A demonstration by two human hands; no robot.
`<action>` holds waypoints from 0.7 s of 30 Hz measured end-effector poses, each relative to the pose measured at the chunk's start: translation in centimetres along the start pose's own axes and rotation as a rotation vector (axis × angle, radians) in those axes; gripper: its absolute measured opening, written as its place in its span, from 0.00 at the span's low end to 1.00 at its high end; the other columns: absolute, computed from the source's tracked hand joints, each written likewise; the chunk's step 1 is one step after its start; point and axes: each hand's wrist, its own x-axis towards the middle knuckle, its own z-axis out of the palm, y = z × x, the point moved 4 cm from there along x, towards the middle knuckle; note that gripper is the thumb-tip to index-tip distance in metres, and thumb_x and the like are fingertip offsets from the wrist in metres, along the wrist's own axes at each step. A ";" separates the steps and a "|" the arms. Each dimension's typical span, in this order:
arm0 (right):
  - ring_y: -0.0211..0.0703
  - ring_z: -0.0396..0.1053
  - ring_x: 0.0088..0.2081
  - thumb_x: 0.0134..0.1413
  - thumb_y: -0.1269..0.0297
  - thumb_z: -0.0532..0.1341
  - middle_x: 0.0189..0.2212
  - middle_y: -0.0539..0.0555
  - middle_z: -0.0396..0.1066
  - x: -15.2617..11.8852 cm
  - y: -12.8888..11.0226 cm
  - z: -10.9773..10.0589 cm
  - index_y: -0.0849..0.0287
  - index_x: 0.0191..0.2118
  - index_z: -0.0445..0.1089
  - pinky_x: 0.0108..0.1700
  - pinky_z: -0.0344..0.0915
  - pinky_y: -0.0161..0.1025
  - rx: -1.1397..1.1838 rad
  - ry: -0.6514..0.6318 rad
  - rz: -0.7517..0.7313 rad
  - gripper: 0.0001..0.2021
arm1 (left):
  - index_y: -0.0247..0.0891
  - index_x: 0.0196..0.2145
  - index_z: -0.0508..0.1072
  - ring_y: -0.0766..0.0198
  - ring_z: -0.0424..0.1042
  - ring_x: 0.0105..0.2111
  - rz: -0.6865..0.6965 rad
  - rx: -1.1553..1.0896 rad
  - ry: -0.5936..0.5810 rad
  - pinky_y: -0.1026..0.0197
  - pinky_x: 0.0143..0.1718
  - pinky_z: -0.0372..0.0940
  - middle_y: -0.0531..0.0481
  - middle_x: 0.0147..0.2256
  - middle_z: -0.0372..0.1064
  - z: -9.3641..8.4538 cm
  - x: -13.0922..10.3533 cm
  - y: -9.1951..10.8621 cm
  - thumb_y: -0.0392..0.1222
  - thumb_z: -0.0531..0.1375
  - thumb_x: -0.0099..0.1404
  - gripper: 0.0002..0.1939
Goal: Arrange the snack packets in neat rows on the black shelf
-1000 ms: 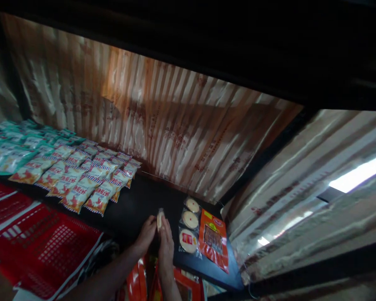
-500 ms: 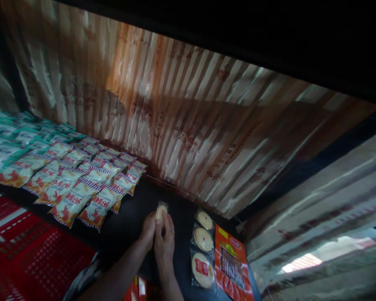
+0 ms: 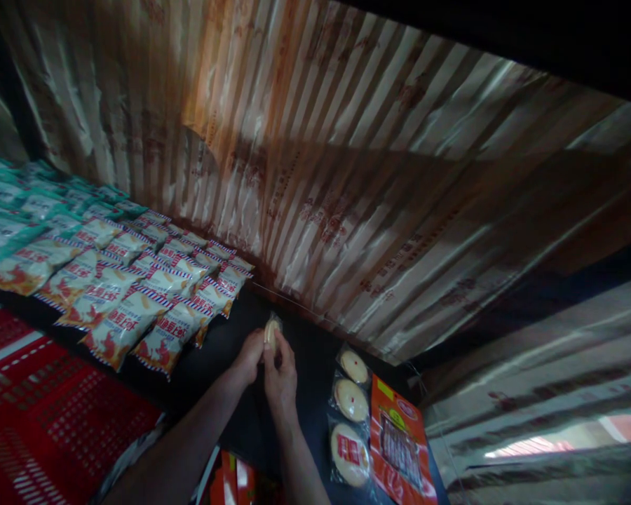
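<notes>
Over the black tabletop (image 3: 310,379), my left hand (image 3: 249,354) and my right hand (image 3: 281,368) both grip one round pale biscuit in a clear wrapper (image 3: 272,333). The biscuit is tilted, with its edge partly towards me, and my fingers cover its lower part. Right of my hands, wrapped round biscuits lie in a column: one at the back (image 3: 354,366), one in the middle (image 3: 351,400) and one with a red label at the front (image 3: 350,454). Beside them lies an orange-red snack packet (image 3: 400,442) with a clear window.
Several white-and-orange snack bags (image 3: 120,315) lie in rows to the left, with teal bags (image 3: 36,203) behind them. A red plastic basket (image 3: 57,414) stands at the front left. Red packets (image 3: 236,480) show below my arms. Printed plastic sheeting (image 3: 326,154) hangs behind the table.
The view has tipped slightly downward, so the table contents sit a little differently in frame. The biscuit in my hands has turned more edge-on.
</notes>
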 end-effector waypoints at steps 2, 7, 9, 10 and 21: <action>0.47 0.62 0.54 0.51 0.52 0.57 0.53 0.57 0.65 0.3 -0.5 0.5 0.56 0.53 0.66 0.57 0.55 0.45 0.090 -0.057 0.040 0.24 | 0.37 0.24 0.67 0.67 0.66 0.23 0.033 0.016 0.012 0.64 0.27 0.61 0.55 0.21 0.65 -0.3 0.3 0.8 0.45 0.56 0.52 0.09; 0.45 0.63 0.54 0.52 0.53 0.57 0.51 0.53 0.68 1.0 -2.1 2.0 0.54 0.53 0.65 0.55 0.59 0.41 0.287 -0.172 0.116 0.23 | 0.38 0.26 0.65 0.68 0.65 0.24 0.090 0.031 0.098 0.66 0.26 0.60 0.56 0.22 0.63 -1.4 1.3 1.7 0.42 0.54 0.54 0.06; 0.44 0.65 0.52 0.51 0.53 0.58 0.49 0.53 0.70 1.4 -2.3 2.7 0.54 0.52 0.65 0.53 0.61 0.40 0.337 -0.205 0.150 0.23 | 0.37 0.28 0.65 0.68 0.66 0.25 0.098 0.031 0.134 0.66 0.28 0.61 0.54 0.24 0.64 -1.8 1.7 1.8 0.42 0.53 0.55 0.06; 0.44 0.66 0.51 0.50 0.54 0.59 0.49 0.53 0.70 1.7 -2.2 3.0 0.54 0.52 0.65 0.53 0.61 0.39 0.354 -0.212 0.163 0.23 | 0.36 0.28 0.65 0.68 0.66 0.26 0.102 0.034 0.147 0.65 0.29 0.62 0.53 0.25 0.65 -2.0 1.9 1.8 0.42 0.53 0.55 0.06; 0.45 0.68 0.45 0.50 0.53 0.56 0.44 0.54 0.73 4.3 -0.2 4.3 0.57 0.46 0.70 0.49 0.61 0.38 0.192 -0.103 0.175 0.19 | 0.35 0.35 0.68 0.62 0.71 0.38 0.330 0.376 0.243 0.61 0.44 0.63 0.43 0.37 0.72 -2.9 3.5 2.5 0.34 0.53 0.59 0.06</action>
